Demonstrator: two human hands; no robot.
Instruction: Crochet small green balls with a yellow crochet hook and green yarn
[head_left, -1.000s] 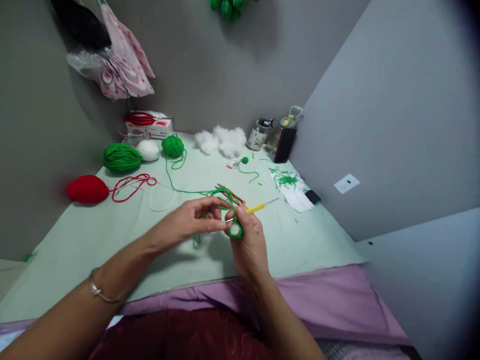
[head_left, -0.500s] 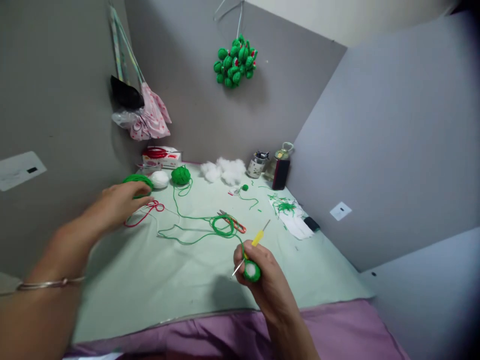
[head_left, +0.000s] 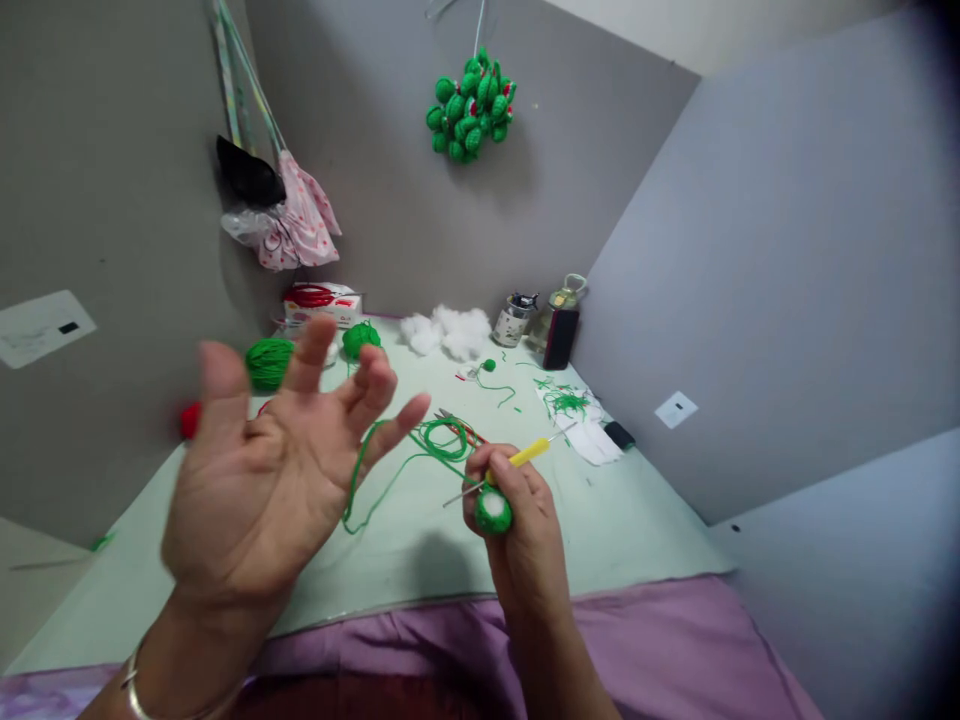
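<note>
My left hand (head_left: 262, 480) is raised palm up above the left of the table, its fingers spread. Green yarn (head_left: 386, 490) passes by its little finger; whether it is looped round that finger cannot be made out. My right hand (head_left: 525, 530) is closed round a yellow-handled crochet hook (head_left: 530, 453) and a small green crocheted piece (head_left: 493, 511) with white stuffing showing in its opening. From this piece the yarn runs to a loose green coil (head_left: 444, 438). Scissors (head_left: 469, 430) lie partly under the coil.
Green yarn balls (head_left: 270, 364), white stuffing (head_left: 450, 333), a tin (head_left: 514, 322) and a dark phone (head_left: 560, 338) stand along the back. Green scraps (head_left: 566, 402) and white paper (head_left: 592, 440) lie at the right. A green crocheted cluster (head_left: 472, 110) hangs above.
My left hand has moved from the yarn balls towards me and turned palm up, fingers spread. My right hand has risen slightly, and the hook has tilted flatter.
</note>
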